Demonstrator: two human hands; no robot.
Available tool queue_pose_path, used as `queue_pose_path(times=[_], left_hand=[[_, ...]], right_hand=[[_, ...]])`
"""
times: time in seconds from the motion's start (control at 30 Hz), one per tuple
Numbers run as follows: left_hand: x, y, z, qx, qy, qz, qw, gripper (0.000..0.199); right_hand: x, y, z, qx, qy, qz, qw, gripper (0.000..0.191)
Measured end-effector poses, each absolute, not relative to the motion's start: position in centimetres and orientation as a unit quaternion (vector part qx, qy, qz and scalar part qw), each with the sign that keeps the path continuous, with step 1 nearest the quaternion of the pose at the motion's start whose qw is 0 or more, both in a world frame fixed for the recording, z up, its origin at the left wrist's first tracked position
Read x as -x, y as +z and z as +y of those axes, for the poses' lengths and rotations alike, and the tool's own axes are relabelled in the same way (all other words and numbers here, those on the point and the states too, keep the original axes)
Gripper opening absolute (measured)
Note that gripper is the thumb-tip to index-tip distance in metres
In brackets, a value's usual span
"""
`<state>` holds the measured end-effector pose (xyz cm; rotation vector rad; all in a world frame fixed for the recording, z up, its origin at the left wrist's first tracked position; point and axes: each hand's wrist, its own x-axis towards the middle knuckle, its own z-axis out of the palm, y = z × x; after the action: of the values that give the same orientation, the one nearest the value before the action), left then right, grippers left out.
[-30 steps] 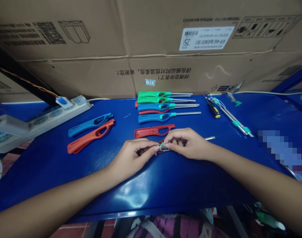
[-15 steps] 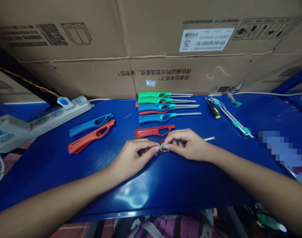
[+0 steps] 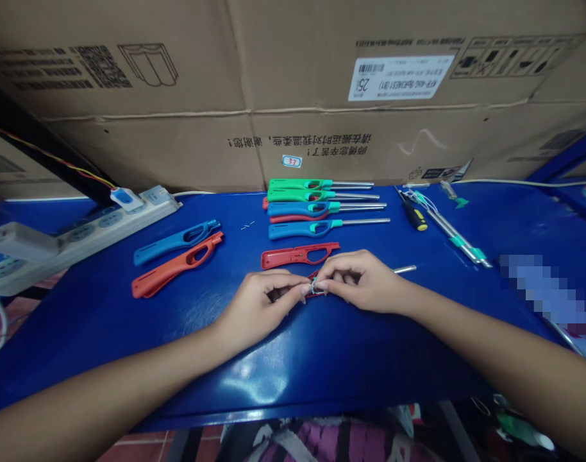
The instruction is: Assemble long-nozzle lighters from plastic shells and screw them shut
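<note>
My left hand (image 3: 264, 301) and my right hand (image 3: 363, 279) meet fingertip to fingertip at the middle of the blue table. Both pinch a small part with thin wires (image 3: 314, 286) and a bit of teal on it. Under the fingers lies a red lighter shell, mostly hidden, and a metal tube (image 3: 405, 269) sticks out beyond my right hand. Just behind the hands rests an empty red half shell (image 3: 300, 255). Farther back, several long lighters (image 3: 297, 229) in green, blue and red lie in a stack, their metal tubes pointing right.
Blue and orange shells (image 3: 165, 276) lie at the left, beside a white power strip (image 3: 110, 221). To the right are a black and yellow screwdriver (image 3: 414, 215) and metal tubes with wires (image 3: 449, 228). A cardboard box (image 3: 177, 147) stands behind the table (image 3: 201, 385).
</note>
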<state>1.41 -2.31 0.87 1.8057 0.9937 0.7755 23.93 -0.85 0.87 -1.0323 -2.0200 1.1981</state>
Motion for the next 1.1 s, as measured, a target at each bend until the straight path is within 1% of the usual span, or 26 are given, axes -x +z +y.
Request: queue_pose_path(times=[0.4,0.57,0.73,0.97,1.1], left_hand=[[-1.59,0.86,-2.39,-0.728,0.322,0.404,0.450,0.017],[-1.35,0.89,-2.21,-0.733,0.312,0.395,0.457,0.018],[-1.29,1.02,-2.07,-0.742,0.317,0.394,0.441,0.017],[-1.26,0.96,-2.21,-0.740,0.311,0.398,0.444,0.018],[-1.14,0.84,-2.18,-0.738,0.316,0.395,0.447,0.018]], right_hand=[[-23.78,0.93,-0.84,0.384,0.424,-0.768,0.289,0.017],[-23.93,1.15,-0.73,0.394,0.464,-0.743,0.277,0.019],[-24.21,1.05,-0.40,0.403,0.508,-0.718,0.252,0.023],[-24.25,0.75,-0.39,0.381,0.509,-0.722,0.271,0.024],[-24.29,0.84,-0.35,0.393,0.504,-0.720,0.271,0.024]])
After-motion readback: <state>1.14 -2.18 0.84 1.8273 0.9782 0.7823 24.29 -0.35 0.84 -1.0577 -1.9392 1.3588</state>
